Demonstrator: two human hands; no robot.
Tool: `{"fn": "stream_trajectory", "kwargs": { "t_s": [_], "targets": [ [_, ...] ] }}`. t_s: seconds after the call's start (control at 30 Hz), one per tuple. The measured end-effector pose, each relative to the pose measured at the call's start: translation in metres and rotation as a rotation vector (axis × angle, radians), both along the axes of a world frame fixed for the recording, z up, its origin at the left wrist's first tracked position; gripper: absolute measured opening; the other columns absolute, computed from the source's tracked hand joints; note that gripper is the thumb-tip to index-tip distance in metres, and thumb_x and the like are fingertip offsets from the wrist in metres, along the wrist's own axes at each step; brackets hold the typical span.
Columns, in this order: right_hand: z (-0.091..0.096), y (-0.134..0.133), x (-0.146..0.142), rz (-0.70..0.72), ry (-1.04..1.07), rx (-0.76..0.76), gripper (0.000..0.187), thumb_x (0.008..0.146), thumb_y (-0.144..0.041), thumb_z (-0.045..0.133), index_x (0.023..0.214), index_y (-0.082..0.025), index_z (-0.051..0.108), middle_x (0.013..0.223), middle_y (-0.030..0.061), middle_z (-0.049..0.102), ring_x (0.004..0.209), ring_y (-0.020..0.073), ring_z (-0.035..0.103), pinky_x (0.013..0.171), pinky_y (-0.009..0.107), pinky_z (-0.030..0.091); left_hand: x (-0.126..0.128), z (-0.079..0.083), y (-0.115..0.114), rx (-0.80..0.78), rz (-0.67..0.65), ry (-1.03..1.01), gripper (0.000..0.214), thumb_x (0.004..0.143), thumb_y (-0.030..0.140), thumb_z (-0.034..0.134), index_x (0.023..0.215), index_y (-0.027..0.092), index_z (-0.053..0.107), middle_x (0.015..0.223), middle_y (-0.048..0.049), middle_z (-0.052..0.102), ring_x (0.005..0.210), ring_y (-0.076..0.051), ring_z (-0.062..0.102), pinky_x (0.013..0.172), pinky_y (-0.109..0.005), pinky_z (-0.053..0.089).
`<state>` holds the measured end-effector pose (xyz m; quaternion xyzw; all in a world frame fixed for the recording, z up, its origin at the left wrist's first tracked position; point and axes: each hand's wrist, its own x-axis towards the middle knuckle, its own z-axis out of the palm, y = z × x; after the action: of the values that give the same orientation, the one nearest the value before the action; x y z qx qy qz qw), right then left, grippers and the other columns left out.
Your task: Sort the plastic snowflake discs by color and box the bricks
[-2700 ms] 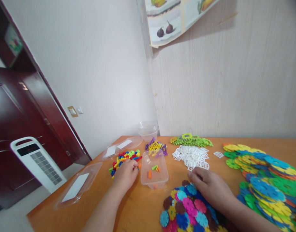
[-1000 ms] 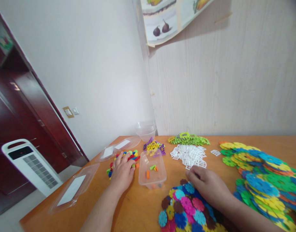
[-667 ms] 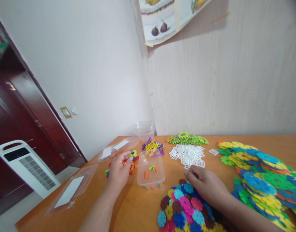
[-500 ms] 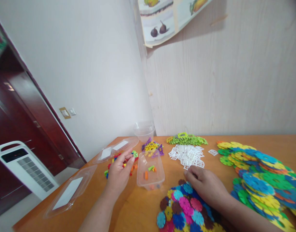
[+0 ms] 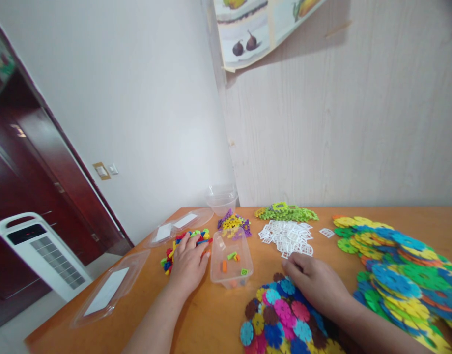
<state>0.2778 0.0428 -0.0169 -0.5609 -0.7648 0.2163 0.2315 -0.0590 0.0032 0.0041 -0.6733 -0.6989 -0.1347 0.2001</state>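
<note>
My left hand lies over the pile of small coloured building blocks, its fingers stretched out and a little apart; their tips are partly hidden among the blocks. To its right stands a clear plastic box. Several blocks are in it, including an orange block and a green block. Resting at the edge of a heap of small notched flower discs, my right hand is curled closed, with nothing showing in it.
White plastic frames, green pieces and purple and yellow pieces lie in piles behind. Large notched discs cover the right side. Clear lids lie left; clear tubs stand at the back.
My left hand has let go of a green block, which now lies in the clear box. The hand has lowered onto the block pile. My right hand stays put.
</note>
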Motion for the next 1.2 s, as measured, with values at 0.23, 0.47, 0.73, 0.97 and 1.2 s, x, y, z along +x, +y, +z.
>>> {"fn": "stream_trajectory", "kwargs": {
  "t_s": [0.23,0.47,0.73,0.97,1.2],
  "targets": [
    [-0.002,0.001,0.000,-0.002,0.007,0.010,0.036,0.094,-0.045,0.039,0.067,-0.022,0.051,0.065,-0.0003,0.062,0.064,0.0153,0.055,0.055,0.025,0.025,0.005,-0.002,-0.001,-0.048,0.035,0.061,0.026,0.090,0.030,0.052,0.102,0.029,0.075,0.141,-0.0050,0.056,0.140,-0.037,0.033,0.113,-0.056,0.029],
    [0.000,0.000,0.000,-0.007,-0.003,0.004,0.037,0.094,-0.045,0.038,0.067,-0.022,0.051,0.065,-0.0006,0.061,0.064,0.0154,0.056,0.055,0.026,0.025,0.006,0.004,0.000,-0.032,0.027,-0.039,0.015,0.085,0.024,0.057,0.088,0.025,0.071,0.130,-0.0059,0.063,0.133,-0.033,0.041,0.110,-0.051,0.032],
    [0.001,0.000,0.000,0.008,0.007,0.005,0.036,0.094,-0.043,0.040,0.067,-0.021,0.051,0.065,0.0007,0.061,0.064,0.0157,0.055,0.056,0.026,0.026,0.002,0.012,0.006,0.166,-0.088,-0.512,0.030,0.094,0.039,0.048,0.110,0.020,0.065,0.111,-0.0096,0.071,0.107,-0.023,0.063,0.095,-0.041,0.048],
    [0.001,-0.001,0.001,0.002,0.010,0.009,0.037,0.094,-0.044,0.039,0.068,-0.022,0.051,0.065,0.0003,0.061,0.064,0.0157,0.055,0.056,0.026,0.025,0.022,0.027,-0.007,0.139,-0.248,-0.803,0.038,0.092,0.043,0.052,0.122,0.023,0.067,0.123,-0.0082,0.070,0.115,-0.022,0.062,0.103,-0.039,0.045],
    [0.000,0.000,0.000,0.002,-0.005,0.009,0.038,0.095,-0.045,0.039,0.068,-0.022,0.051,0.065,-0.0003,0.060,0.063,0.0156,0.055,0.055,0.026,0.025,-0.013,0.018,-0.004,0.034,-0.107,-0.665,0.026,0.090,0.037,0.051,0.096,0.020,0.068,0.093,-0.0055,0.073,0.086,-0.019,0.066,0.077,-0.031,0.049]
  ]
}}
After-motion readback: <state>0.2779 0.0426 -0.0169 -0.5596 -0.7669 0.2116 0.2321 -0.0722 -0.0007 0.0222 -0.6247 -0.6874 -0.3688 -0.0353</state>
